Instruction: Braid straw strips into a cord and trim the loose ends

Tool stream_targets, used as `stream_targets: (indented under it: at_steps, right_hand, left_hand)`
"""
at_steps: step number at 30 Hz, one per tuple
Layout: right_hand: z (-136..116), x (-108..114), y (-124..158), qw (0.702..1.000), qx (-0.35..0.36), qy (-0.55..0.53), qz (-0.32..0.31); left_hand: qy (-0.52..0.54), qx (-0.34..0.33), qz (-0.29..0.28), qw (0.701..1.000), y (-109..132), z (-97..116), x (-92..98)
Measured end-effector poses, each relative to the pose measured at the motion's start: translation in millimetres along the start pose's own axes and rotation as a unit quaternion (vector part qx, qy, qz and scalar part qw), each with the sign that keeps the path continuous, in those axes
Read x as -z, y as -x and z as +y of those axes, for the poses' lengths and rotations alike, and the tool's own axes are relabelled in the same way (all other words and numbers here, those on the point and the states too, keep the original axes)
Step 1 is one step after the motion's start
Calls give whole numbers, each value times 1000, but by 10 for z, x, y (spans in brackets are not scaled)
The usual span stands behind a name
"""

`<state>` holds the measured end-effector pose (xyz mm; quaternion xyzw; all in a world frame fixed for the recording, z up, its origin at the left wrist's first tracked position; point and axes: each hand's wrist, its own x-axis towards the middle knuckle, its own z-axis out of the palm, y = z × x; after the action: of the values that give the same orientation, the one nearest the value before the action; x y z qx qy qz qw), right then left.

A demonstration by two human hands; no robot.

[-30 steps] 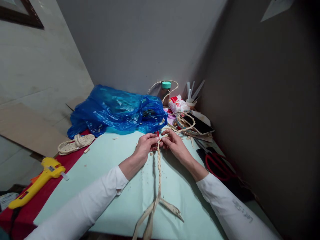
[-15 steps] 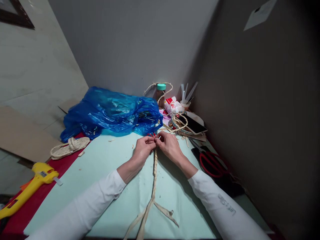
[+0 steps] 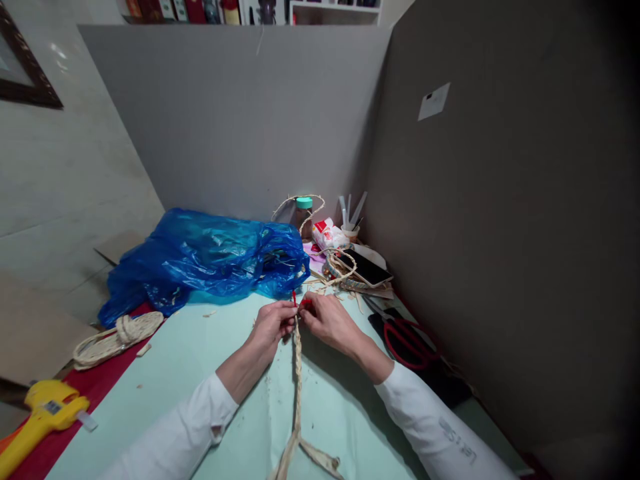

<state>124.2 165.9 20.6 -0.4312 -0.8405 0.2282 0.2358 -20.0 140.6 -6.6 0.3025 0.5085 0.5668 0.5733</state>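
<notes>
Red cord (image 3: 294, 298) and pale braid (image 3: 299, 360) meet in the narrow, pinched grip of left hand (image 3: 273, 323) and right hand (image 3: 327, 321).

Covered table (image 3: 185, 350), blue bag (image 3: 215, 257), sandal (image 3: 107, 343), glue gun (image 3: 45, 413)

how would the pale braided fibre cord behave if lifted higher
The pale braided fibre cord would probably bend easily, being long and thin. It is likely light, given its narrow plait. Its loose strands may dangle, since they splay unbraided.
</notes>
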Motion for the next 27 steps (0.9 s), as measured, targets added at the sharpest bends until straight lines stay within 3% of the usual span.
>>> stream_targets:
  at_steps: [6,12,21,27]
  right_hand:
    - [1,45,3,998,-62,-3,9]
    - [188,-86,-79,989,-121,-73,40]
    - [287,-322,-230,958,-114,-229,130]
    - [358,-383,-283,930,-103,-323,143]
  left_hand:
    - [39,2,-15,999,0,4,-13]
    - [58,21,-45,997,-28,35,-4]
    - [27,48,-73,996,-22,76,-2]
    - [-5,70,-82,994,-36,91,4]
